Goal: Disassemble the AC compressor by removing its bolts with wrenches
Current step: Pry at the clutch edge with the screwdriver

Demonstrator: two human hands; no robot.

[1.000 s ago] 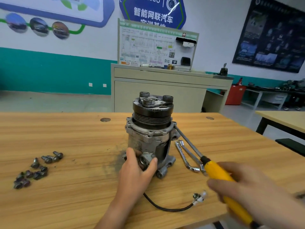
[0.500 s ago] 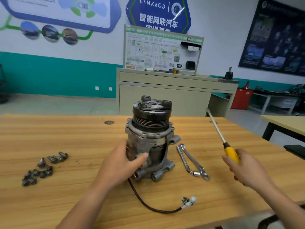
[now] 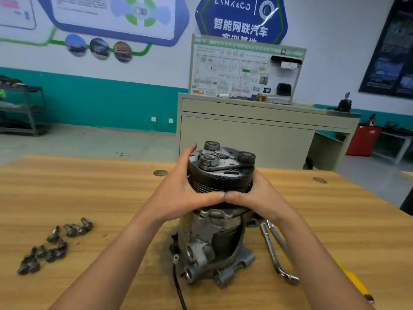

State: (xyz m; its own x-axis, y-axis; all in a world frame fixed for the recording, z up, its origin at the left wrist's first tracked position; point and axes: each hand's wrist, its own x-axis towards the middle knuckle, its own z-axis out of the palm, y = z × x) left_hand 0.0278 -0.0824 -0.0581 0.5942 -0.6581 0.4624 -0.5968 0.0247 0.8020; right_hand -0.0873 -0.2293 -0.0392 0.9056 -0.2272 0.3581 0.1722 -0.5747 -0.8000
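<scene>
A wooden workbench (image 3: 89,198) fills the foreground. Behind it, on grey floor (image 3: 89,142), a beige cabinet (image 3: 245,139) bears a wiring-diagram board (image 3: 234,70). The white wall (image 3: 335,30) has a teal lower band (image 3: 100,101), a blue hexagonal sign (image 3: 241,19) and a dark poster (image 3: 393,52); a metal rack (image 3: 24,108) stands far left.

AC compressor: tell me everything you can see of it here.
The AC compressor stands upright on the wooden table. Its body is dull, grimy grey cast metal with round ports low on the near side. On top sits a black grooved pulley whose worn plate carries three round bosses. The left hand and right hand wrap the pulley from either side, thumbs meeting in front. A black cable trails from its base toward the camera.
</scene>
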